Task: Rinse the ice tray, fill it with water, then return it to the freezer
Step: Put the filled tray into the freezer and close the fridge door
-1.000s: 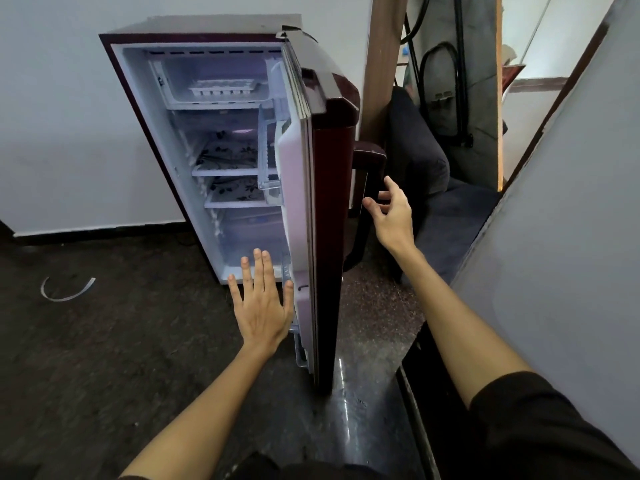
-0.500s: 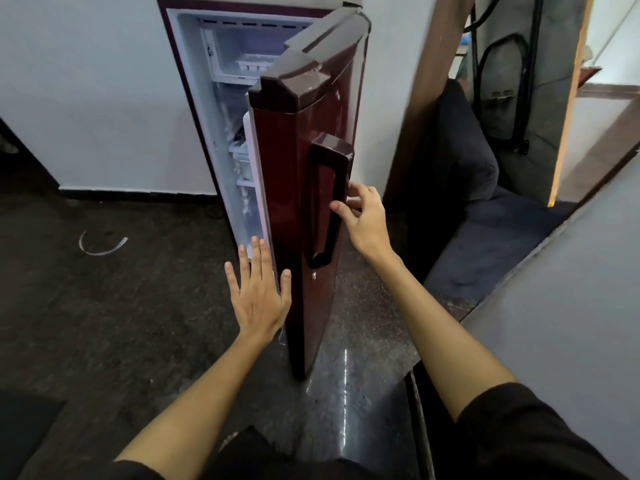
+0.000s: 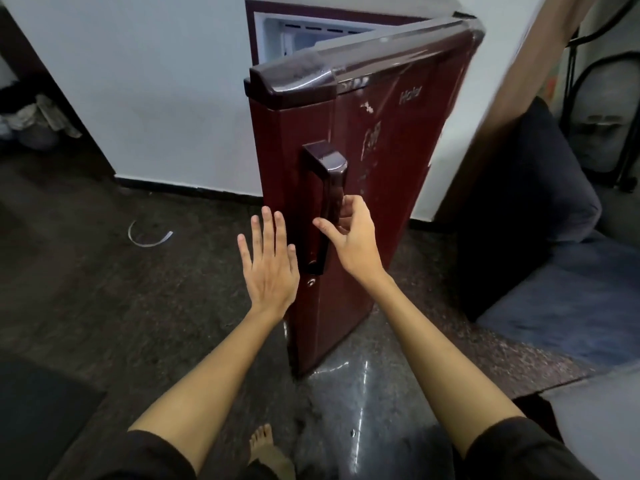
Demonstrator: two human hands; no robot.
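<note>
The maroon fridge door [image 3: 381, 161] stands partly swung in, and only a strip of the white freezer compartment [image 3: 304, 34] shows above its top edge. The ice tray is hidden behind the door. My right hand [image 3: 353, 244] is at the dark door handle [image 3: 327, 192], fingers curled against its right side and thumb stretched across its front. My left hand [image 3: 270, 268] is flat with straight fingers, held just left of the door's free edge; I cannot tell if it touches.
A dark blue sofa [image 3: 554, 278] stands right of the fridge. A white strip [image 3: 149, 239] lies on the dark speckled floor. A bin [image 3: 34, 129] sits at the far left wall. My bare foot [image 3: 266, 448] is below. A grey surface [image 3: 609, 431] edges the lower right.
The door has swung from wide open toward the fridge, hiding the shelves and the ice tray. My right hand moved onto the handle. My left hand stayed flat by the door edge.
</note>
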